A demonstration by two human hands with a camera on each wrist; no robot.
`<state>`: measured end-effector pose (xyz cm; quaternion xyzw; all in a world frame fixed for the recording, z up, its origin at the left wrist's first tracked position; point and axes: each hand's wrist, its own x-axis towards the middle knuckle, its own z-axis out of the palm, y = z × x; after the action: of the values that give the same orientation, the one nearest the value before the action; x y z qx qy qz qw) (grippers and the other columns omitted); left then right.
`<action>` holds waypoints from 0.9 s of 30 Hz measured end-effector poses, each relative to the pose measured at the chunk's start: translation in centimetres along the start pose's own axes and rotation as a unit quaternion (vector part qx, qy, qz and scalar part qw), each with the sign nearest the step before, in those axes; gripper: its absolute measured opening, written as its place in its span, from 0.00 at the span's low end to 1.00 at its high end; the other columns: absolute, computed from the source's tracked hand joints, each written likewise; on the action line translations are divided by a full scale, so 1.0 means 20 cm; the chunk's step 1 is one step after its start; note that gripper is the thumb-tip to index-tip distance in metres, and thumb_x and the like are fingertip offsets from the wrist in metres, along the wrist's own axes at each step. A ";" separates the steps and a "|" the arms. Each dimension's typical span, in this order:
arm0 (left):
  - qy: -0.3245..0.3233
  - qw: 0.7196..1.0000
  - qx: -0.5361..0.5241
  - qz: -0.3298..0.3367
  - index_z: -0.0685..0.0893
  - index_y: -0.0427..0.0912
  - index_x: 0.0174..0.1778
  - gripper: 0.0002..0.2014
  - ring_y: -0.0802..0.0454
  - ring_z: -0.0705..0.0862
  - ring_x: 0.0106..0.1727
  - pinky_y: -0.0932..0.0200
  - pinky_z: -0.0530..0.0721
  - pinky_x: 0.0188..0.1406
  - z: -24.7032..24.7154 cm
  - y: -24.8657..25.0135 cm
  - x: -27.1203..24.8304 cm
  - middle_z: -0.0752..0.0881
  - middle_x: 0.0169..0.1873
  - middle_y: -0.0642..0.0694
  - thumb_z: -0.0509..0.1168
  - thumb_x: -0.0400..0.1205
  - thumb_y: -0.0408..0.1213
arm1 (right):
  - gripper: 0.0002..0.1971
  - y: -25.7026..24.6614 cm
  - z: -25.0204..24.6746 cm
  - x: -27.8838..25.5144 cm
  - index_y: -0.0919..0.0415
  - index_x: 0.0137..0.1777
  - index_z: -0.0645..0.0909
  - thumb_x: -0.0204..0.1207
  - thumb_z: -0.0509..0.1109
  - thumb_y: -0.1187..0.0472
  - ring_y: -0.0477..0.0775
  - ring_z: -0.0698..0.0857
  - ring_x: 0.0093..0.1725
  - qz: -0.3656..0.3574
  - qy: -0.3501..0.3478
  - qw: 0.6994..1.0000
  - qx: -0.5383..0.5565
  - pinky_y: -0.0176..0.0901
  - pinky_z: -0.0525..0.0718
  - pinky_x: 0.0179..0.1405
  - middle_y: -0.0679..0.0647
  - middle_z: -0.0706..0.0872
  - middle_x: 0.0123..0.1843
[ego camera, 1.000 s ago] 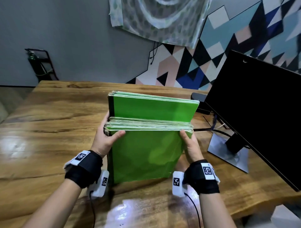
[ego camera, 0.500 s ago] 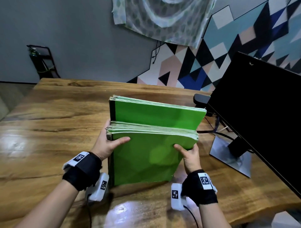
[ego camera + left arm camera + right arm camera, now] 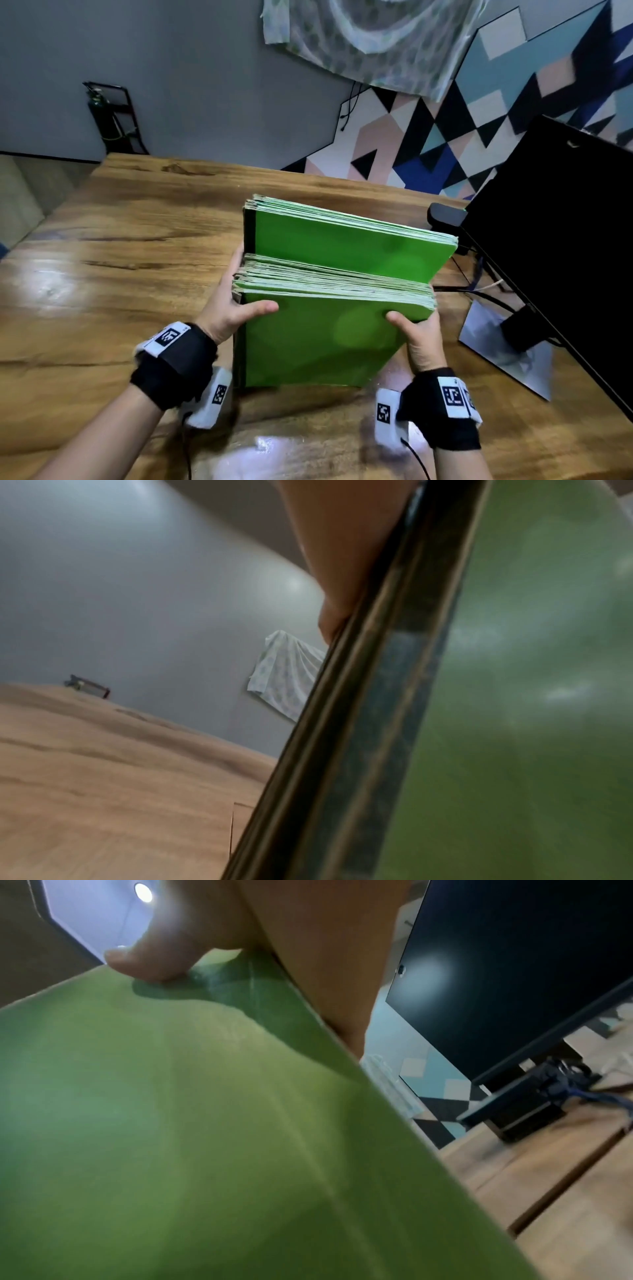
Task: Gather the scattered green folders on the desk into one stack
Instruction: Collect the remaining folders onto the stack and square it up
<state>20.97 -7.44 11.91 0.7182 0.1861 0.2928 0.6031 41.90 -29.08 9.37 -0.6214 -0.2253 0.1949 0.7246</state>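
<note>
A thick bundle of green folders [image 3: 322,342] stands upright on its bottom edge on the wooden desk [image 3: 120,260], tilted a little to the right. It shows as two groups, a taller rear group [image 3: 346,246] and a shorter front group. My left hand [image 3: 229,308] grips the left spine edge, thumb across the front cover. My right hand [image 3: 418,332] grips the right edge, thumb on the front cover. The left wrist view shows the dark spines [image 3: 377,723]; the right wrist view shows the green cover [image 3: 171,1123] under my thumb [image 3: 143,961].
A black monitor [image 3: 555,240] on a grey stand [image 3: 507,356] fills the right side, with cables and a small black device [image 3: 445,216] behind the folders. The desk's left half and far side are bare wood. A black cart [image 3: 113,120] stands by the grey wall.
The bundle has shifted slightly right and tilted more. My right hand slid lower on the right edge, its thumb now lying across the front cover.
</note>
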 end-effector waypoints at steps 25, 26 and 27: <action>-0.097 0.927 0.110 -0.344 0.67 0.48 0.27 0.23 0.58 0.70 0.31 0.60 0.76 0.39 0.48 -0.34 0.10 0.71 0.29 0.51 0.66 0.68 0.63 | 0.29 0.31 -0.34 0.07 0.66 0.58 0.78 0.62 0.81 0.51 0.51 0.89 0.37 0.211 0.087 0.963 -0.145 0.41 0.87 0.43 0.66 0.87 0.52; -0.103 0.919 0.123 -0.360 0.66 0.49 0.27 0.23 0.57 0.68 0.29 0.61 0.70 0.32 0.53 -0.38 0.11 0.68 0.28 0.51 0.65 0.69 0.63 | 0.21 0.33 -0.39 0.10 0.70 0.59 0.79 0.69 0.77 0.60 0.48 0.88 0.32 0.239 0.091 0.954 -0.158 0.38 0.87 0.37 0.67 0.86 0.51; -0.100 0.913 0.128 -0.375 0.70 0.49 0.29 0.21 0.56 0.70 0.31 0.60 0.67 0.31 0.57 -0.42 0.11 0.70 0.29 0.49 0.65 0.72 0.62 | 0.19 0.36 -0.43 0.12 0.75 0.60 0.79 0.71 0.74 0.65 0.49 0.88 0.30 0.263 0.092 0.943 -0.181 0.37 0.86 0.35 0.68 0.85 0.50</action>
<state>30.79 -13.07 2.96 0.6924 0.4165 -0.0547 0.5867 48.63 -33.61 1.32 -0.7947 -0.0170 0.2763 0.5402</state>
